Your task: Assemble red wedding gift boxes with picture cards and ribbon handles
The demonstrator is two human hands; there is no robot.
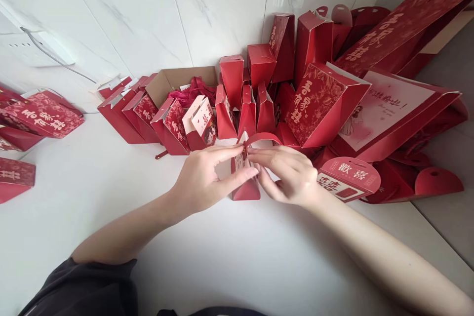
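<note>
A small red gift box (247, 192) stands upright on the white surface in front of me, its narrow top between my two hands. My left hand (205, 175) is closed at the top left of the box, fingertips pressed to its upper edge and thumb across the near side. A red ribbon strap (263, 137) arches from the top of the box towards the right. My right hand (288, 173) pinches at this strap where it meets the box top. The fingers partly hide the box's front and the exact spot where the strap passes through.
Behind my hands stand several red gift boxes (247, 111) and an open cardboard box (174, 78) with red ribbons (196, 90). Large red gift bags (392, 108) crowd the right side. More red boxes (44, 114) lie at the left, near a cable (59, 59) along the tiled wall.
</note>
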